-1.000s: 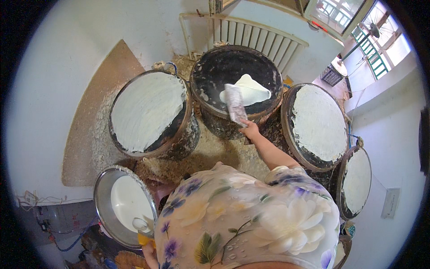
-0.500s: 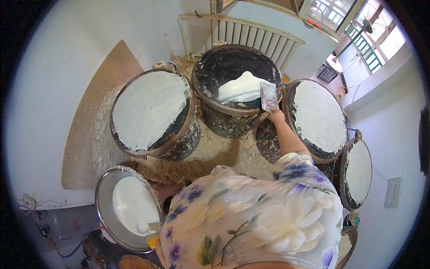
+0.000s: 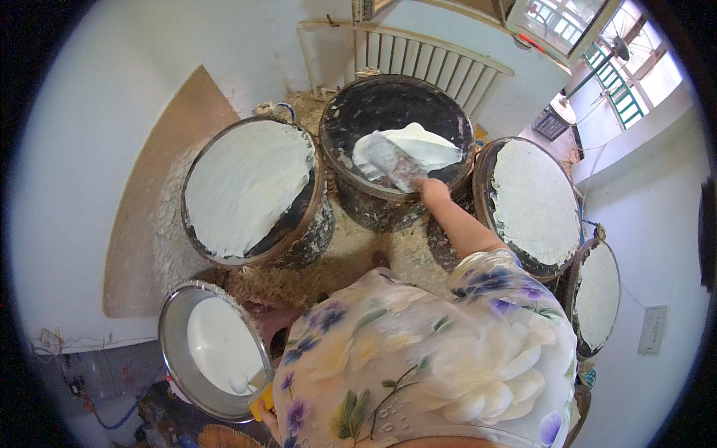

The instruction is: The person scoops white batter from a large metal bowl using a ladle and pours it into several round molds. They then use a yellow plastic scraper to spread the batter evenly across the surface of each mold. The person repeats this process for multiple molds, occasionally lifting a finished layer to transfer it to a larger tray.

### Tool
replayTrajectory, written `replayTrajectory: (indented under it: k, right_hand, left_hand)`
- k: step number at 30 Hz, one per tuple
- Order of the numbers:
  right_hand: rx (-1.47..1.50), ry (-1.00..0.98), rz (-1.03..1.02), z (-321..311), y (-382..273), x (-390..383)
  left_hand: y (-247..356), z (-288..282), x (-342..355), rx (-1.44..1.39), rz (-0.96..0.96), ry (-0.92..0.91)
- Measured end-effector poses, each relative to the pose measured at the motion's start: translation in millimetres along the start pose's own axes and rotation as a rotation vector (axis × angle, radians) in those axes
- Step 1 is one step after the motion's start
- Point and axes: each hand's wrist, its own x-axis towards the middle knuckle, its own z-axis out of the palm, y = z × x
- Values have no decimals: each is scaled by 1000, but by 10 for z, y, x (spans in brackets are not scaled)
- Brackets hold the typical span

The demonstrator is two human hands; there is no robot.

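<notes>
White batter (image 3: 418, 145) lies in a patch on the black round griddle (image 3: 396, 112) at twelve o'clock, where the right hand (image 3: 433, 190) is closed around the handle of a flat spreader (image 3: 392, 160). The spreader's blade rests on the batter, angled toward ten o'clock from the hand. At nine o'clock of this griddle sits a second griddle (image 3: 250, 190), its face almost fully coated white; at three o'clock a third coated griddle (image 3: 530, 201), and beyond it, toward four o'clock, a fourth (image 3: 597, 295). A metal bowl of white batter (image 3: 213, 351) sits at seven o'clock. The left hand is hidden under the floral garment (image 3: 426, 358); whether it is spread or closed cannot be told.
</notes>
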Motion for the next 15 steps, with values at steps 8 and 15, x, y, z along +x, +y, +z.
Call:
replayTrajectory:
  k: [8, 15]
  right_hand:
    - [-9, -26, 335, -212, 989, 54]
    - [1329, -229, 374, 372, 43, 276]
  left_hand:
    - [72, 296, -79, 7, -25, 1]
    - [130, 373, -132, -15, -35, -17]
